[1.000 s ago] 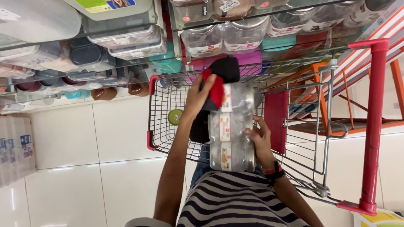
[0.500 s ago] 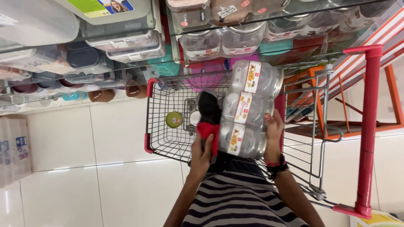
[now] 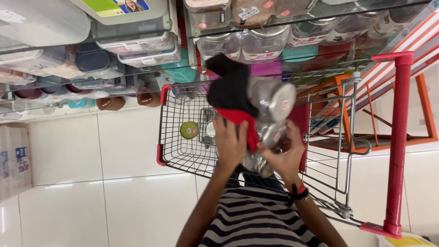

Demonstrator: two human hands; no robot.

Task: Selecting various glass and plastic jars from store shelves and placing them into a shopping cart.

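Right now both hands are raised over a wire shopping trolley point(image 3: 183, 146) with red corner caps. The left hand point(image 3: 231, 142) is wrapped around the near end of a shrink-wrapped pack of clear plastic jars point(image 3: 270, 123), its fingers curled over a black and red cloth point(image 3: 233, 98) that lies draped against the pack's left side. The right hand point(image 3: 286, 155) grips the same pack from the right, fingers closed against the wrapping, a dark band with a red strip on its wrist. The pack is tilted, its far end lifted toward the shelves and one jar's round lid facing the camera; it hangs above the trolley's right half, near the red panel at the basket's right edge. Down inside the basket, toward its far left corner, lies a small round green-lidded tin point(image 3: 189, 130), with a pale round item just beside it that is too small to make out. Beyond the trolley's far edge stand glass shelves point(image 3: 137, 50) stacked with clear storage boxes and jars. A red upright post point(image 3: 397, 137) rises to the right of the trolley, over a white tiled floor point(image 3: 91, 192).
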